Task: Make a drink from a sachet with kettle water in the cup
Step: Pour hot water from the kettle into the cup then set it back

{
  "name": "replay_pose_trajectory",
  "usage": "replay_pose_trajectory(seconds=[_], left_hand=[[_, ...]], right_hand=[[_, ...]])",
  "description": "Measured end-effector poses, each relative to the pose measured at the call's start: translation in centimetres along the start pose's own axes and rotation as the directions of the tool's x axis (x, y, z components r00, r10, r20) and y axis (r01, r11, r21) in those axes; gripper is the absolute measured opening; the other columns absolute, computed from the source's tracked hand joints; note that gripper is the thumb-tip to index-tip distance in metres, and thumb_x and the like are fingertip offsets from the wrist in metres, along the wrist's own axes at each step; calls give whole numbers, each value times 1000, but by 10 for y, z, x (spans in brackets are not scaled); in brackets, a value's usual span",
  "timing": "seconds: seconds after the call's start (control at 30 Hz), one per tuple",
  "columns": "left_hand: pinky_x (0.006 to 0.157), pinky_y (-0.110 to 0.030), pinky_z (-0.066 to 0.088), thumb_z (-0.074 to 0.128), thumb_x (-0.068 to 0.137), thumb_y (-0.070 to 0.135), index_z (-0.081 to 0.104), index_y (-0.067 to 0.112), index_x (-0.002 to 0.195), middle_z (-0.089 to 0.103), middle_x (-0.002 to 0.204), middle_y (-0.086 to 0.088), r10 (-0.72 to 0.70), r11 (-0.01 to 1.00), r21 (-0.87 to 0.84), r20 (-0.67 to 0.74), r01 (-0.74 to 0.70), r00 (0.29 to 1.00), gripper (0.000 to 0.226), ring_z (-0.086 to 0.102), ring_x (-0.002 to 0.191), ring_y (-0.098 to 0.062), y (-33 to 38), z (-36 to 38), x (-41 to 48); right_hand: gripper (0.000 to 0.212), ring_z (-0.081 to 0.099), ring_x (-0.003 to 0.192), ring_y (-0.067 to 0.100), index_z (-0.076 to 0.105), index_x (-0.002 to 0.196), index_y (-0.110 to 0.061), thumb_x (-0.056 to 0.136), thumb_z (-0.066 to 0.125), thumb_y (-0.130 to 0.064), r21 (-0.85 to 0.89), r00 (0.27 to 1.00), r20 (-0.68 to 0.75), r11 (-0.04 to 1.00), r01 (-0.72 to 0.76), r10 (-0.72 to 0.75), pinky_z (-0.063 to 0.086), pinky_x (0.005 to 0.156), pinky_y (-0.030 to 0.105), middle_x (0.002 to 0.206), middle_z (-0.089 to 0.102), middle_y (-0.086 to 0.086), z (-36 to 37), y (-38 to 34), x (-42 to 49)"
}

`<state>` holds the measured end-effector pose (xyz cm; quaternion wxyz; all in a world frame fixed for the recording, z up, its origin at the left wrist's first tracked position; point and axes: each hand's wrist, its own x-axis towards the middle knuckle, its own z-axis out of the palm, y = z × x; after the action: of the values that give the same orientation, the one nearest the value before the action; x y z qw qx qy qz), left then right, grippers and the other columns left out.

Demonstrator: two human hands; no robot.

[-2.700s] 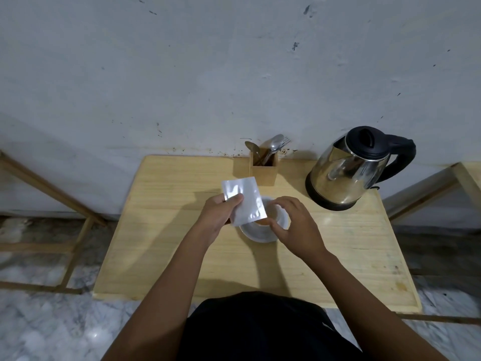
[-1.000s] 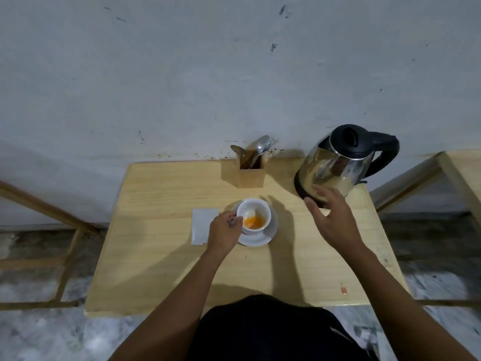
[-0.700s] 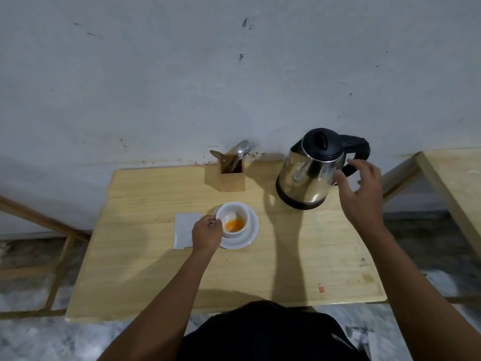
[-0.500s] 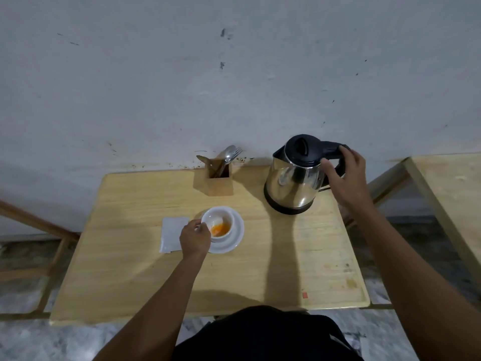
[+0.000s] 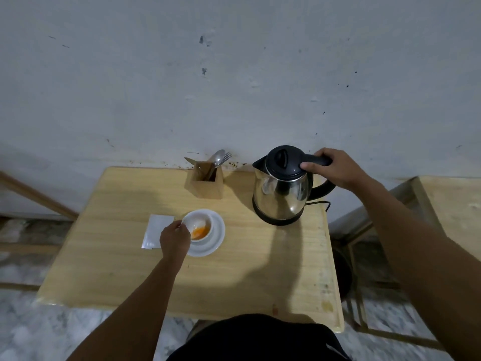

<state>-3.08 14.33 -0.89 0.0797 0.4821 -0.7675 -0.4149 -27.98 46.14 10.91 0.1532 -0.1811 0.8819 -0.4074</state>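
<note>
A white cup (image 5: 199,225) with orange powder in it stands on a white saucer (image 5: 214,242) near the middle of the wooden table (image 5: 260,269). My left hand (image 5: 174,239) grips the cup at its left side. The silvery sachet (image 5: 156,231) lies flat on the table just left of the cup. At the back right stands a steel kettle (image 5: 279,194) with a black lid, its spout pointing left. My right hand (image 5: 335,169) is wrapped around the top of the kettle's black handle.
A wooden holder (image 5: 205,182) with a spoon and a fork stands at the back of the table against the grey wall. A second wooden table (image 5: 453,204) is to the right. The kettle's cord (image 5: 321,203) trails off behind it.
The sachet went from my left hand down onto the table. My left hand took hold of the cup. My right hand reached over and closed on the kettle handle.
</note>
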Motion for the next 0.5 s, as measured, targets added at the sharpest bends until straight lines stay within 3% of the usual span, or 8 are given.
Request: replay_pose_trajectory(seconds=[0.07, 0.23, 0.4, 0.5], left_hand=[[79, -43, 51, 43, 91, 13, 70, 4, 87, 70, 82, -20, 1, 1000, 8, 14, -1, 1000, 29, 65, 85, -38, 1, 0, 0], [87, -46, 51, 48, 96, 20, 68, 4, 107, 70, 102, -18, -19, 1000, -11, 32, 20, 999, 29, 64, 97, -38, 4, -2, -3], [89, -55, 53, 48, 92, 29, 69, 11, 104, 70, 101, -19, -47, 999, -19, 74, 48, 996, 30, 64, 96, -40, -1, -6, 2], [89, -52, 52, 47, 94, 25, 68, 9, 106, 69, 101, -17, -46, 999, -11, 80, 47, 996, 29, 64, 96, -39, 5, -7, 0]], right_hand=[[54, 65, 70, 18, 67, 83, -10, 69, 75, -62, -13, 999, 46, 1000, 7, -6, 46, 65, 29, 75, 69, 7, -2, 5, 5], [67, 58, 47, 14, 64, 64, -2, 56, 77, -67, 7, 991, 125, 999, -51, 49, 44, 60, 28, 54, 60, 6, -8, 12, 14], [96, 41, 49, 18, 47, 58, 11, 48, 73, -81, 54, 999, 40, 999, 0, -3, 31, 57, 31, 53, 39, 10, 0, 20, 16], [82, 35, 47, 18, 44, 50, 0, 51, 73, -76, 70, 999, -4, 997, 42, -41, 27, 54, 31, 50, 33, 7, 4, 19, 11]])
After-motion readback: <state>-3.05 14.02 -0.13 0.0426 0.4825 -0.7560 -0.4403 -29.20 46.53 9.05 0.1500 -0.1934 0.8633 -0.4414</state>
